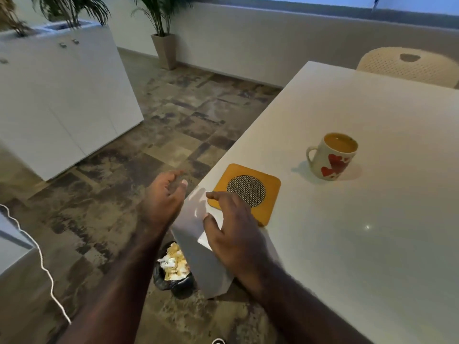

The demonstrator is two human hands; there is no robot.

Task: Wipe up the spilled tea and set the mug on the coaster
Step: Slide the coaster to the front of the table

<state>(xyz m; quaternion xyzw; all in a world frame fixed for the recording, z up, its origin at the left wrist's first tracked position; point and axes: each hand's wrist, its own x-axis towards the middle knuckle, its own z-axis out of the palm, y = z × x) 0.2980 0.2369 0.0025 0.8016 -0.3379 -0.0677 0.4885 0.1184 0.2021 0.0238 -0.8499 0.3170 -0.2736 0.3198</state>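
- Mug (332, 156) of tea, printed with red hearts, upright well in from the tabletop's (372, 244) left edge, handle turned toward that edge.
- Coaster (246, 192), orange with a round mesh centre, flat and bare close to the same left edge, well apart from the mug.
- No wet patch visible on the white surface around either; wiping judged finished, though glare could hide a thin film.
- Bin (173, 271) with crumpled, stained tissues on the floor just below the near-left corner.
- Left hand (161, 199) open and empty, fingers spread, off the tabletop over the floor.
- Right hand (231, 227) also open and empty, fingers loosely curved, hovering over the coaster's near corner at the table edge.
- Step in hand, as judged: fetching the mug with only 1 hand, probably the right.
- Best done by taking the handle or wrapping the body, lifting straight up, keeping it level since the tea sits high near the rim.
- Then lowering it onto the mesh circle, centred, slowly, without nudging the coaster toward the edge.
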